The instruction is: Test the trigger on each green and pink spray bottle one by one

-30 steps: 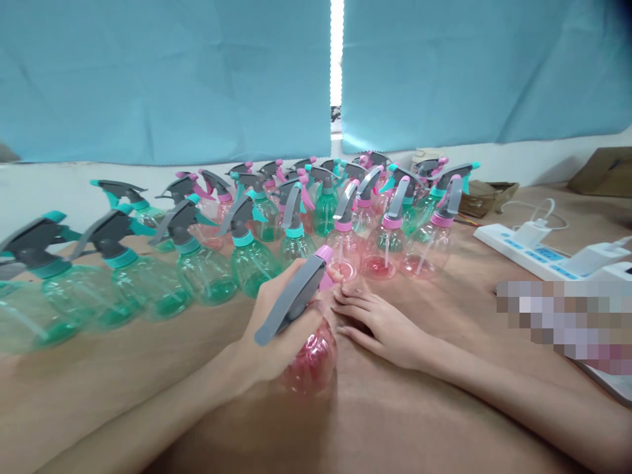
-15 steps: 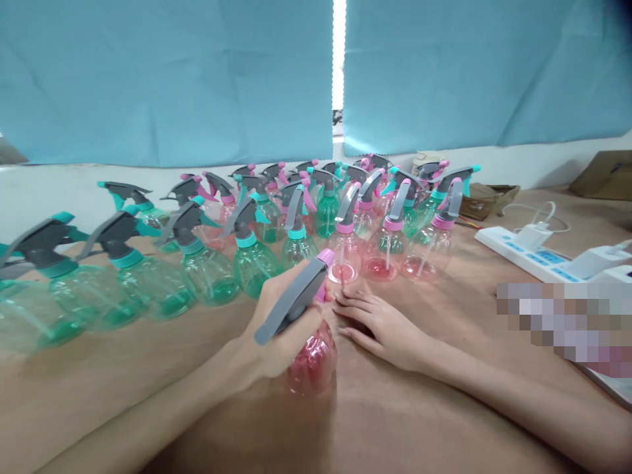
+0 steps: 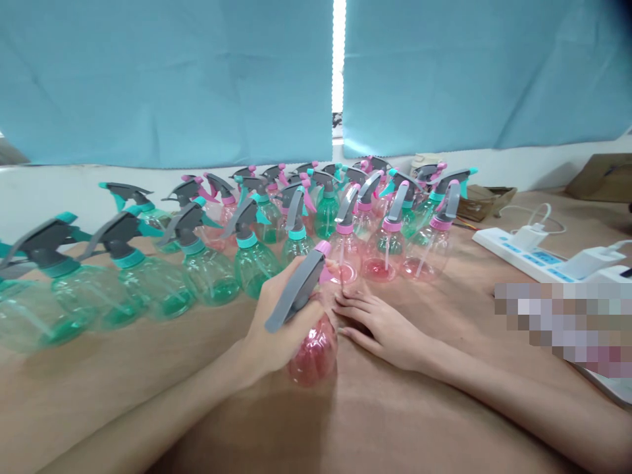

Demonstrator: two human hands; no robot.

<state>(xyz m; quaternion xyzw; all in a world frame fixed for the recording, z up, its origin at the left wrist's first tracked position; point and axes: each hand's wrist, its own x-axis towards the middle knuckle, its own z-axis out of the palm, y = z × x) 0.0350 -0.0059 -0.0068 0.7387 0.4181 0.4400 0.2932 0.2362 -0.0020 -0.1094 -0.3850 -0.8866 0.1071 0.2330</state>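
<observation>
A pink spray bottle point(image 3: 315, 352) with a grey trigger head and pink nozzle stands slightly tilted in the near middle. My left hand point(image 3: 276, 316) is wrapped round its neck, and its fingertips are partly hidden behind the spray head. To the right, my right hand point(image 3: 382, 329) lies on the brown table point(image 3: 419, 421) with its fingers stretched out, apart from the held bottle. Just beyond the hands are a pink spray bottle point(image 3: 345, 247), another pink bottle point(image 3: 382, 253) and a third pink bottle point(image 3: 428, 250).
Green spray bottles point(image 3: 210, 276) line the left side, with several more pink and green ones behind. A white power strip point(image 3: 523, 253) with plugged-in chargers lies at right, near a brown cardboard box point(image 3: 605, 178). Blue curtains point(image 3: 172, 79) hang at the back.
My left hand and the pink spray bottle have shifted slightly away from me, and the spray head has turned a little more upright. My right hand stays in place.
</observation>
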